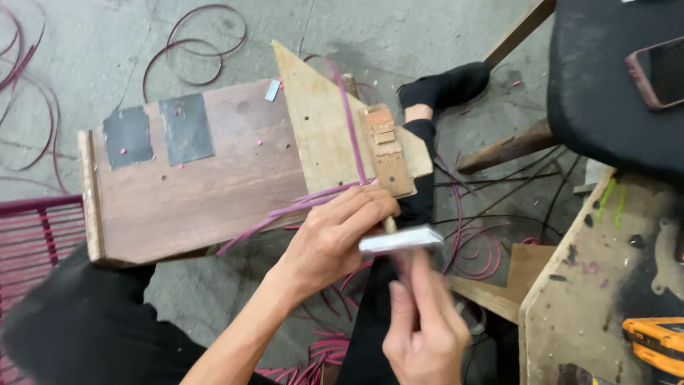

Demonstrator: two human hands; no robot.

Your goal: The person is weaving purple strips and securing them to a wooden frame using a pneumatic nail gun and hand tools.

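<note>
Head view: left hand (335, 239) pinches thin magenta strips (313, 199) on a brown board (206, 185).

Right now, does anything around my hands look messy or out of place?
Yes. Loose maroon strips lie curled across the concrete floor, and more are tangled below the wooden board. A phone sits near the black seat's edge.

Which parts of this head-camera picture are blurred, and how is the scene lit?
Head view: the right hand and its flat silvery metal blade smear with motion; the left hand and brown wooden board stay sharp; light is soft and even, with faint shadows and no glare.
</note>
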